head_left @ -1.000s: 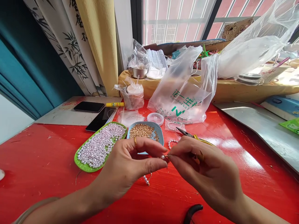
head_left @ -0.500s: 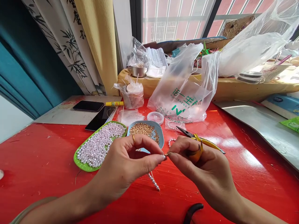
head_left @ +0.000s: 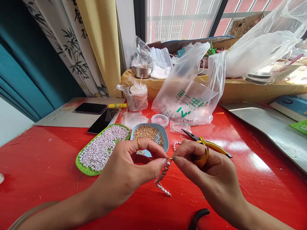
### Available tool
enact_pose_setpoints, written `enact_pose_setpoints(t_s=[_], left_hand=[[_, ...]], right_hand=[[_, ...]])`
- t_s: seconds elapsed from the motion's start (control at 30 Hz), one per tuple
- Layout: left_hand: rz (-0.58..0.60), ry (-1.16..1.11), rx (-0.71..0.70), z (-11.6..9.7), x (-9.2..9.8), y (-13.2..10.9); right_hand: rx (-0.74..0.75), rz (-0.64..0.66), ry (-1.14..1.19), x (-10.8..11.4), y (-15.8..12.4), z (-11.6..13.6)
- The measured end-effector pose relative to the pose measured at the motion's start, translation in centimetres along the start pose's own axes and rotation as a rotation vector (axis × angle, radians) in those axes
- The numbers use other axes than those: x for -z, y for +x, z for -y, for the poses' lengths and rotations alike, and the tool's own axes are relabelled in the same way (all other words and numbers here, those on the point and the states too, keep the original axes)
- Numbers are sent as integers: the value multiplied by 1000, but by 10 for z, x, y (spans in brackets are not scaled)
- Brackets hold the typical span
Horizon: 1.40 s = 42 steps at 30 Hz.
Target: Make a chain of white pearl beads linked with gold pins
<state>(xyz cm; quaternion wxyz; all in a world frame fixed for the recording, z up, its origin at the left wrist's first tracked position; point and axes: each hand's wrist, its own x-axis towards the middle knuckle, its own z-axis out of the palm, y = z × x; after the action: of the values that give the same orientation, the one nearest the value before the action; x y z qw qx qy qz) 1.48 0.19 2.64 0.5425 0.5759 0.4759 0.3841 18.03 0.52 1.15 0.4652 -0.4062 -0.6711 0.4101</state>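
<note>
A strand of pearly beads [head_left: 164, 172] hangs in front of me from my fingertips and bends toward the tabletop. My left hand [head_left: 136, 166] is closed in a pinch at its top end, thumb and forefinger close together. Opposite it, my right hand [head_left: 211, 172] pinches the small gold-coloured end piece [head_left: 170, 159], fingertips almost meeting the left ones. A yellow object with dark pointed tips [head_left: 202, 158] is tucked among the curled right fingers; its kind is partly hidden. Behind the left hand stand a green tray of pearl beads [head_left: 90, 173] and a blue-grey dish of gold beads [head_left: 165, 134].
Yellow-handled pliers [head_left: 216, 147] lie beyond my right hand, near another pearl strand [head_left: 177, 145]. A black curved handle [head_left: 199, 217] shows at the bottom edge. Farther back are a clear round lid [head_left: 160, 120], a plastic bag [head_left: 187, 92], and two phone-like devices [head_left: 91, 108].
The bead strand has come more into view below the fingertips, its lower end shifted slightly right. Both hands stay nearly in place, still pinching.
</note>
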Motion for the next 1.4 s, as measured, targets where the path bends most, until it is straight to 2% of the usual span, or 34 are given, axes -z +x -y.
enact_pose_setpoints(t_s=[0.1,0.2,0.33,0.5,0.7,0.97,1.23,1.4], left_hand=[[-47,78,-36,-1,-1,-1],[-92,173,-139,-2,-1,-2],[-91,237,-225,-4,0,-3],[-68,253,-168,-6,3,-2],[-12,209,-30,-6,4,-2],[-4,191,-76,-5,5,1],[-5,256,-53,-5,5,-2],[-40,387,-166,-3,4,-1]], right_hand=[[15,8,-16,0,-1,0],[41,5,-34,-1,-2,-1],[83,6,-74,-1,-2,0],[120,19,-111,0,0,2],[165,32,-149,0,0,4],[213,6,-222,0,-1,5],[310,3,-319,0,-1,4],[346,-6,-347,0,-1,4]])
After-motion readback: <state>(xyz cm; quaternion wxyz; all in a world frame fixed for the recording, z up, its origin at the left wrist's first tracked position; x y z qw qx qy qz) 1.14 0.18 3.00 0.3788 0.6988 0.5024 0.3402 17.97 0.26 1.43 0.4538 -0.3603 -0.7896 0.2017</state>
